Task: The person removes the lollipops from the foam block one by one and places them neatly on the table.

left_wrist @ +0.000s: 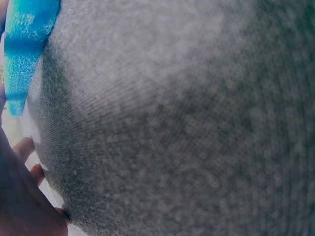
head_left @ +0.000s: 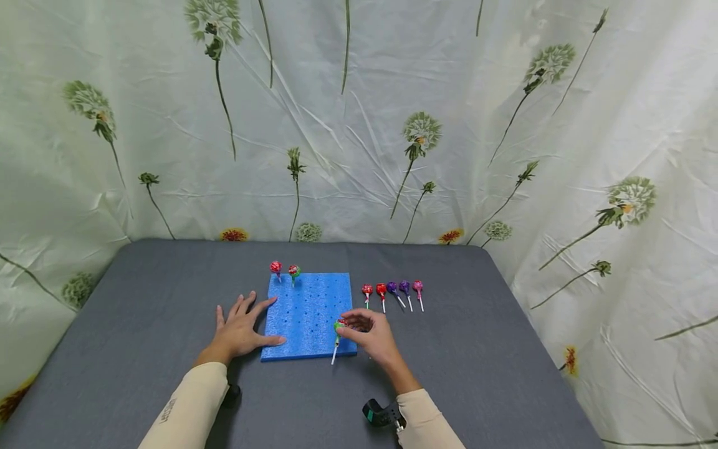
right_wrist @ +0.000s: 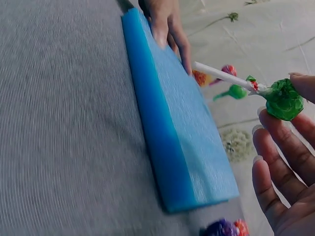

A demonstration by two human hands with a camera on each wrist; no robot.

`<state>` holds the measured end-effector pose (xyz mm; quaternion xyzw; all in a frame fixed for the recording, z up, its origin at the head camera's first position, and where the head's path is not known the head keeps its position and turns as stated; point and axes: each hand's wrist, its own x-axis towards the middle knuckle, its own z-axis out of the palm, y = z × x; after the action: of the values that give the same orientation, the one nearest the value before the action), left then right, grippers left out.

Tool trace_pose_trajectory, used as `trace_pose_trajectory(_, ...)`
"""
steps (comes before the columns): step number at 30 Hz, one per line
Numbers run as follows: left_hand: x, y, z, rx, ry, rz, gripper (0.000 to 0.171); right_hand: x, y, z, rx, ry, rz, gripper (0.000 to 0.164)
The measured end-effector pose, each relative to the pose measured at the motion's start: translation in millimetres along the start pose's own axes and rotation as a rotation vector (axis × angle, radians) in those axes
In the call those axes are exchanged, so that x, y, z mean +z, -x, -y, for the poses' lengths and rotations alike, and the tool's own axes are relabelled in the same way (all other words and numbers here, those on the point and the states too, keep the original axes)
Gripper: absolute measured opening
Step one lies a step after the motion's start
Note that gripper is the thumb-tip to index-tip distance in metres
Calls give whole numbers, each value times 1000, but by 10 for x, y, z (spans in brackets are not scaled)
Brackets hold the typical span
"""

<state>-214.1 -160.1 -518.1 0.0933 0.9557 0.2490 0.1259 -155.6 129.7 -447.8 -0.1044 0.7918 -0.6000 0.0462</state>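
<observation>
A blue foam board (head_left: 305, 318) with small holes lies on the table. My left hand (head_left: 238, 330) rests at its left side, fingers spread, with the thumb over the board's surface. In the left wrist view, part of this hand (left_wrist: 22, 191) shows below the board's edge (left_wrist: 24, 46). My right hand (head_left: 371, 337) pinches a green-wrapped lollipop (right_wrist: 285, 101) by its candy head, above the board's front right part. Its white stick points down in the head view. At the board's back left corner, a red lollipop (head_left: 275, 267) and a red-green lollipop (head_left: 294, 270) stand upright.
Right of the board, several lollipops lie in a row on the grey table (head_left: 460, 349), among them a red one (head_left: 381, 289), a purple one (head_left: 405, 286) and a pink one (head_left: 417, 285). A flower-printed curtain (head_left: 359, 137) hangs behind the table.
</observation>
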Motion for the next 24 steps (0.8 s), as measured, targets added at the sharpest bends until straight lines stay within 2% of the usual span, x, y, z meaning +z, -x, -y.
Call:
trace_pose_trajectory(4,-6,10,-5,4,3,-3,108,-116,33,-47,5,0,-21,22)
trace_pose_trajectory(10,-17,8,-19,5,1,-7,108,-297,112,-67,7,71,-58,21)
trace_pose_trajectory(17,-19,-5,-32,2,-8,0,108,-480,201,-133,19,118,-138,19)
trace_pose_trajectory(24,-31,16,-22,0,-9,15,108,-659,169,-532,-22,57,-261,16)
